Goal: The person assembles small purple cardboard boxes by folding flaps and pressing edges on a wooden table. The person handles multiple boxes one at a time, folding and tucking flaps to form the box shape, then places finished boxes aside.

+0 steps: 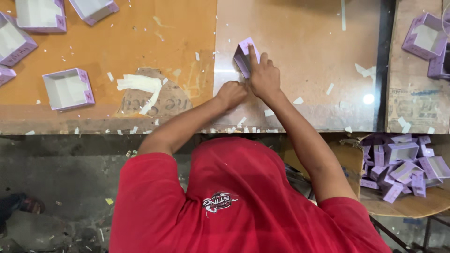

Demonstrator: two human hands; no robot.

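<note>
Head view, over a red-shirted shoulder: right hand point(264, 77) pinning a small lilac cardboard box point(243, 56) on the table point(304, 37), fingers point(253, 54) grasping its thin wall, left hand point(230, 93) clenched beside it — likely light, crushable, best gripped at folded corners.

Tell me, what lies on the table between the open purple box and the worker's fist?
Head view: a bunch of white paper strips lies between the open purple box and the left hand, plus small scraps.
</note>
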